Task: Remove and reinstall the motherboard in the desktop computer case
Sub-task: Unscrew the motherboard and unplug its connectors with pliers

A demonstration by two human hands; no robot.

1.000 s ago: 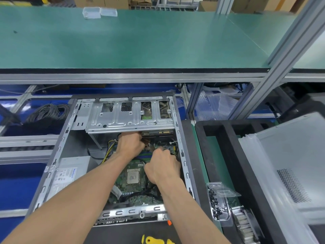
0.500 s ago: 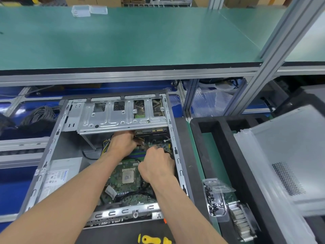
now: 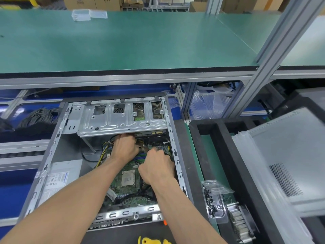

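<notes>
While both hands curl over motherboard (image 3: 129, 189); left grip (image 3: 125, 147) & right grip (image 3: 157, 166) contents unclear

Nothing can be read with certainty. The white label (image 3: 56, 180) on the power supply, lower left of the frame, carries print and a blue word, both too blurred to make out.

Green shelf (image 3: 123, 43): spanning above, carrying clear plastic boxes (image 3: 88, 14).
Cable coil (image 3: 37, 118): lying at left.
Screw tray (image 3: 213, 201): sitting beside a heatsink (image 3: 240, 222).
</notes>
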